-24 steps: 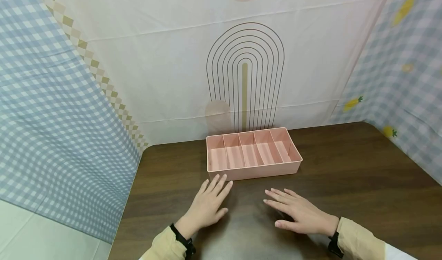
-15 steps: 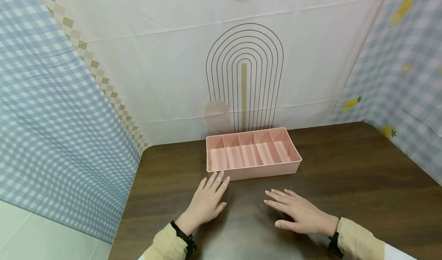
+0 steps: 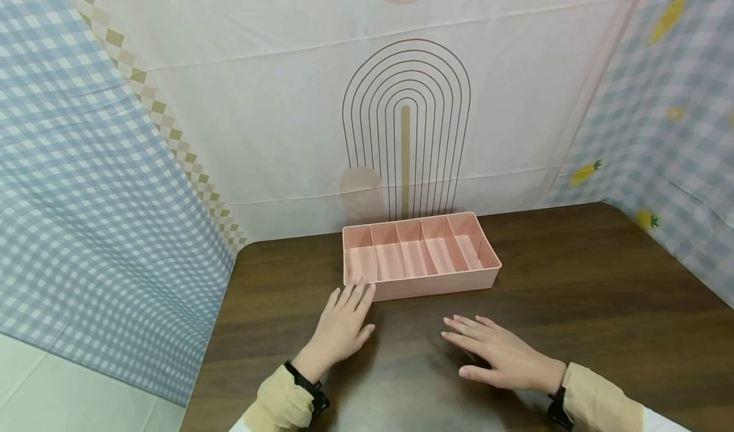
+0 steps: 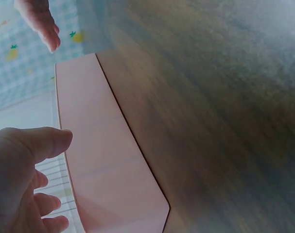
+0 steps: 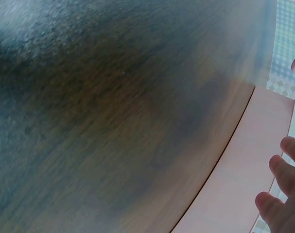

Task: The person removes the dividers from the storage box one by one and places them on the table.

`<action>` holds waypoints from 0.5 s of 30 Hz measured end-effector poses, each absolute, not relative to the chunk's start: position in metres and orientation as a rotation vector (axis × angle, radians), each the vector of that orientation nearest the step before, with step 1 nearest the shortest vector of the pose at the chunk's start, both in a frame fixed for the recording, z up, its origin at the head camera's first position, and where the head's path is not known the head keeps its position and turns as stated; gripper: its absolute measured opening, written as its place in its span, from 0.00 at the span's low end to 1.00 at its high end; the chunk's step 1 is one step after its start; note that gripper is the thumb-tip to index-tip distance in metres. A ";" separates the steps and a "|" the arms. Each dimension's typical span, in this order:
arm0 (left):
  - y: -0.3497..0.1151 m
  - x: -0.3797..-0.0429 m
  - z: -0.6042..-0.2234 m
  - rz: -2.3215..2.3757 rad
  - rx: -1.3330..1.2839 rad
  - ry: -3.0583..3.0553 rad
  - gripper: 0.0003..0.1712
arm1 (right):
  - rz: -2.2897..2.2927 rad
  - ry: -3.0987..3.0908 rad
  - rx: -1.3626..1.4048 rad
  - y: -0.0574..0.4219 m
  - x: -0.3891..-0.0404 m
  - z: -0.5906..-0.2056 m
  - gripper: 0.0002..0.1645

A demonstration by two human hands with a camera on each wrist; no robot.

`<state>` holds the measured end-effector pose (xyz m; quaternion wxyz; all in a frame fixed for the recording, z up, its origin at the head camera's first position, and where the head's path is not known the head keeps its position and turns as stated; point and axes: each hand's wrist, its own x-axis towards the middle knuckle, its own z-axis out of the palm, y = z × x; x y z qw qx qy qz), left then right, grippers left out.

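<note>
From the head, a divided pink box (image 3: pixel 432 285) was seen on the counter (image 3: pixel 573 279), before a white cloth (image 3: pixel 275 132). The left hand (image 3: pixel 338 330), fingers spread, was held at its near left corner; whether contact was made could not be told. The right hand (image 3: pixel 499 354), fingers extended, was held well apart. From the left wrist, the box was judged light, stiff and smooth, best grasped by both short ends. From the right wrist, nothing was seen gripped.
</note>
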<state>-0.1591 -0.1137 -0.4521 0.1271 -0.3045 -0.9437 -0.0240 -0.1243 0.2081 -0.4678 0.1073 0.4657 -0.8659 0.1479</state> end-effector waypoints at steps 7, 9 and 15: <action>-0.115 -0.165 -0.452 -0.100 -0.829 -2.753 0.38 | 0.458 -2.552 1.375 0.208 -0.125 -0.470 0.32; -0.115 -0.166 -0.452 -0.112 -0.817 -2.756 0.38 | 0.458 -2.551 1.374 0.208 -0.125 -0.470 0.32; -0.116 -0.169 -0.451 -0.157 -0.765 -2.793 0.38 | 0.443 -2.549 1.367 0.208 -0.124 -0.471 0.33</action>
